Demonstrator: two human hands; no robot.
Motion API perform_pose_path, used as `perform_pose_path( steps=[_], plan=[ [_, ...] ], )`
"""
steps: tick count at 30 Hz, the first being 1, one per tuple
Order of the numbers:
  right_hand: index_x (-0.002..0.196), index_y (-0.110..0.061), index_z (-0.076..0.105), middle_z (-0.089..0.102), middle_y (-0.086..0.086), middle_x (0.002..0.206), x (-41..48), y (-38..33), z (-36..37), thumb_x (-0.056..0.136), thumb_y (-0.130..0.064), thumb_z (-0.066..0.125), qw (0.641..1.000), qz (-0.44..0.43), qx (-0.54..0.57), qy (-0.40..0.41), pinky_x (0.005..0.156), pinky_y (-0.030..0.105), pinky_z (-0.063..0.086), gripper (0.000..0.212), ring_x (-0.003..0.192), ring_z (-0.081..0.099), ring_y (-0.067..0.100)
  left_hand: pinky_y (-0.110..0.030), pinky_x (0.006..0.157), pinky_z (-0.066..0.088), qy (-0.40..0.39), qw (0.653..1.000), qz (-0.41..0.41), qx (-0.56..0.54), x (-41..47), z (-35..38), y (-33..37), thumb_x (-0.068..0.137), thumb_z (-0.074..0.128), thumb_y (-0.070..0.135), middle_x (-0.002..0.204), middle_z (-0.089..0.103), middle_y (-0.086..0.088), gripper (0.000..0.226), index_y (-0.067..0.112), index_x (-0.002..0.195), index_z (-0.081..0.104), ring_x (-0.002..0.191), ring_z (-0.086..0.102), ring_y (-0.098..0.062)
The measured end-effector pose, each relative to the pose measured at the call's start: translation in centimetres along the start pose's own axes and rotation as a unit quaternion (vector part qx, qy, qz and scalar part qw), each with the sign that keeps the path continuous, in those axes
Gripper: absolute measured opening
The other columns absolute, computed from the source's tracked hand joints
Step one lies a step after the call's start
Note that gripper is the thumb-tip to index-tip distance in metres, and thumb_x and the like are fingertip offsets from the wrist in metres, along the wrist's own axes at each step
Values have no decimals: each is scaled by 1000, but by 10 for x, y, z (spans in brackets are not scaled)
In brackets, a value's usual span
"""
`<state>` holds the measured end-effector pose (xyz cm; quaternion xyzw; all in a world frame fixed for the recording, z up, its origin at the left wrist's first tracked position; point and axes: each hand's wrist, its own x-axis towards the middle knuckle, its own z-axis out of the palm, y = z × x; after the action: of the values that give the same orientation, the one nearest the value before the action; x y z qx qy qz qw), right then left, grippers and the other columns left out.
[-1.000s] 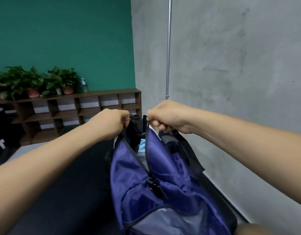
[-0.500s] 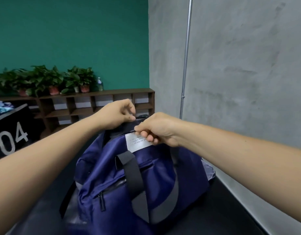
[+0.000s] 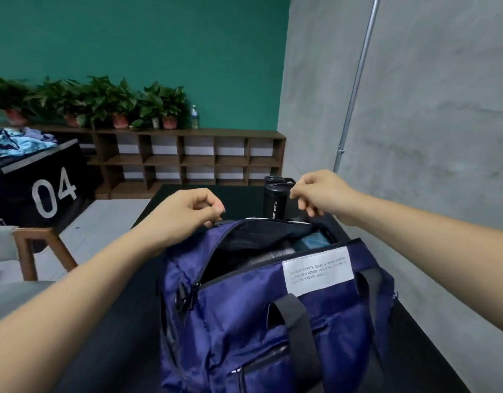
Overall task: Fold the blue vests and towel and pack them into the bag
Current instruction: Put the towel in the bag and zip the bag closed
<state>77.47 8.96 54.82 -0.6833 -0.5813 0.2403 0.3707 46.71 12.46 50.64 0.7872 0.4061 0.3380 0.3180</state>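
Note:
A navy blue bag [image 3: 244, 321] with black straps and a white label stands on the black table [image 3: 125, 279], its top zip open. Inside lie dark folded cloth and a bit of teal-blue fabric [image 3: 311, 241]. My left hand [image 3: 188, 212] pinches the bag's far rim at its left end. Just above the far rim's right end hovers my right hand [image 3: 318, 194], fingers loosely curled, with nothing visibly in it, close to a black sport bottle [image 3: 274, 202] behind the bag.
A grey concrete wall with a metal pole [image 3: 355, 89] runs along the table's right side. To the left stand a wooden chair [image 3: 32, 251] and a black box marked 04 [image 3: 46, 188] with blue clothes [image 3: 6, 146] on top. Shelves with potted plants [image 3: 188, 157] line the green wall.
The bag has come down to rest upright on the table with its opening now showing. My right hand has let go of the rim and lifted; the left still holds it.

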Motion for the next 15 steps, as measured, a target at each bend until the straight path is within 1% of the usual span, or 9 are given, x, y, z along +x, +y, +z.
perform_pose_path(
  steps=[3,6,7,9,11,12,13,15],
  plan=[
    [84,-8,68,69,6,65,24,9,2,94,-11,66,999,4,-34,22,41,24,32,11,45,54,15,-34,87,52,29,999,-14,-41,-11,0,-23,103,68,22,87,79,0,11,19,93,74,76,66,-11],
    [81,-9,68,73,8,70,49,21,8,94,-13,67,996,7,-79,45,42,18,38,13,51,60,16,-33,84,50,59,993,-32,-94,-20,0,-44,104,68,22,86,79,-1,14,18,92,75,77,64,-12],
    [80,-10,68,74,9,73,59,25,11,93,-14,68,994,8,-96,48,45,18,41,14,55,62,16,-33,83,49,67,991,-37,-109,-22,0,-50,104,67,22,85,78,-1,15,18,93,75,78,64,-12],
    [79,-9,70,77,13,79,76,31,18,89,-17,71,990,8,-131,48,58,28,51,12,64,66,18,-34,82,48,78,987,-45,-131,-26,-1,-64,105,65,21,85,77,-1,17,20,92,76,78,64,-13],
    [86,-9,73,77,11,84,93,34,24,86,-23,78,983,4,-177,52,75,39,60,14,78,70,24,-34,82,48,82,985,-53,-144,-30,-2,-79,105,65,21,84,76,-1,18,22,92,77,77,63,-12],
    [91,-11,73,76,9,89,100,35,26,86,-27,81,977,1,-204,55,82,41,59,19,86,70,26,-34,82,48,84,984,-60,-147,-33,-1,-87,105,65,20,84,76,-1,18,21,92,77,77,63,-12],
    [96,-13,71,75,7,94,109,35,29,85,-32,83,971,0,-231,57,85,40,57,25,92,69,28,-34,82,48,86,983,-67,-150,-35,0,-94,105,65,20,84,76,-1,18,20,92,77,77,64,-11],
    [107,-15,67,72,6,105,127,34,36,84,-39,85,961,-1,-273,56,82,36,53,38,98,67,28,-33,80,48,86,982,-81,-148,-38,0,-107,105,65,20,84,76,-2,17,19,92,77,77,65,-10]
  ],
)
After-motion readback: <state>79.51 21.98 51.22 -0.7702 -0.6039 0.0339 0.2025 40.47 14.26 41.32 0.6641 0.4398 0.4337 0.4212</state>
